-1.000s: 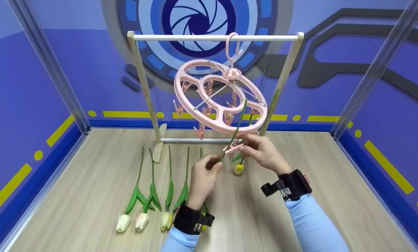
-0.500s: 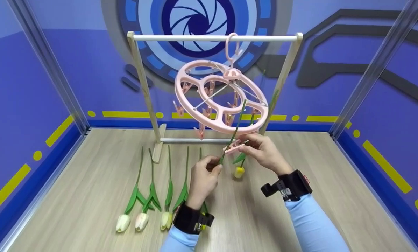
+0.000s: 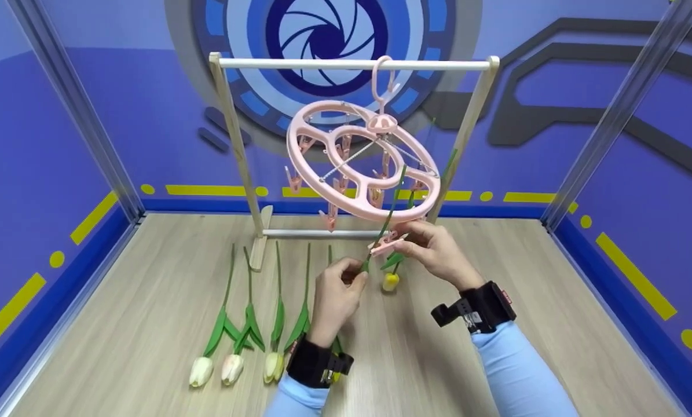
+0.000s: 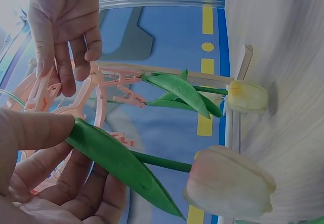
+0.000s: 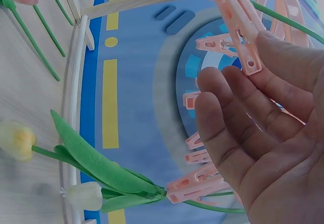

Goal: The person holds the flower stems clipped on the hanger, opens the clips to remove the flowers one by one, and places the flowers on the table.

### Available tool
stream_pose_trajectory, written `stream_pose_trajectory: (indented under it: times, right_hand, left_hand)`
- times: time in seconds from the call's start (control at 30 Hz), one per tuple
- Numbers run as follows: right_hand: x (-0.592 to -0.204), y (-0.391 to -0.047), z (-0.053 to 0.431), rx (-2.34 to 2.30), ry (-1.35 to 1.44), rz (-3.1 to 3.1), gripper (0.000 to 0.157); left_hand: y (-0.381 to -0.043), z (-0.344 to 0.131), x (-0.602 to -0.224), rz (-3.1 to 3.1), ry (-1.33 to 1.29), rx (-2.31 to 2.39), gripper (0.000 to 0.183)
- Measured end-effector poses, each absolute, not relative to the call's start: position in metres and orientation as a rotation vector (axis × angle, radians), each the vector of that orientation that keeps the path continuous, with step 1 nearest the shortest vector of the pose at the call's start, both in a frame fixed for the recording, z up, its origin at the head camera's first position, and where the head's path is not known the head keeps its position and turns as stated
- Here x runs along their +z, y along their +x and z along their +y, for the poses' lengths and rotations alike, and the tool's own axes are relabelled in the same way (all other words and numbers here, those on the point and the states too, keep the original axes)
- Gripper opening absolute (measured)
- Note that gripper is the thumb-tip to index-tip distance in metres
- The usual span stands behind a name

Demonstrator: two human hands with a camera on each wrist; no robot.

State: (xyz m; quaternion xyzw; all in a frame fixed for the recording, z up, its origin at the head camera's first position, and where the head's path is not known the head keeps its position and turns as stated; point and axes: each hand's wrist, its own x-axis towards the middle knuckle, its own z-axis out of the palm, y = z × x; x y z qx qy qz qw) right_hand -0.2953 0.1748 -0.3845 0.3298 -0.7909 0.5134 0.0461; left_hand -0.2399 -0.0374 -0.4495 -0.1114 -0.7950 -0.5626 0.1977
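Observation:
My left hand (image 3: pixel 337 298) pinches an artificial tulip (image 4: pixel 228 183) by its green leaf and stem, its pale pinkish bloom hanging downward. The bare stem runs up past a pink clothespin (image 5: pixel 238 26) and in front of the hanger's ring. With thumb and fingers, my right hand (image 3: pixel 438 255) grips that clothespin's handle end, and the stem crosses at its jaws. The clothespin belongs to a round pink clip hanger (image 3: pixel 382 123), which tilts down toward my hands. Behind them a yellowish tulip (image 3: pixel 391 282) hangs head down from the hanger; a whitish tulip (image 5: pixel 85 196) hangs beside it.
A wooden rack (image 3: pixel 346 63) carries the hanger on its top bar. Several tulips lie in a row at the left of the wooden table (image 3: pixel 149 301), including a white tulip (image 3: pixel 201 372) and a yellowish-green tulip (image 3: pixel 274 368). More clothespins (image 3: pixel 330 220) dangle from the ring.
Both hands keep nearly the same place and grip. The hanging yellowish tulip sways slightly, and the whole head view shifts a little.

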Motion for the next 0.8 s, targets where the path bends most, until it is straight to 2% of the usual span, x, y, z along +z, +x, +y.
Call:
stream_pose_trajectory:
  times: [0.4,0.8]
  right_hand:
    - [-0.383,-0.2926,0.1746,1.575,0.938,-2.438,0.024]
    - [-0.3808,-0.291,0.1759,1.507,0.95,-2.427,0.018]
  left_hand:
    - [-0.2359,-0.0357,-0.4472,-2.185,-0.294,-1.587,0.004]
    - [-0.2361,-0.0333,-0.4464,-2.179,-0.31,-1.574,0.005]
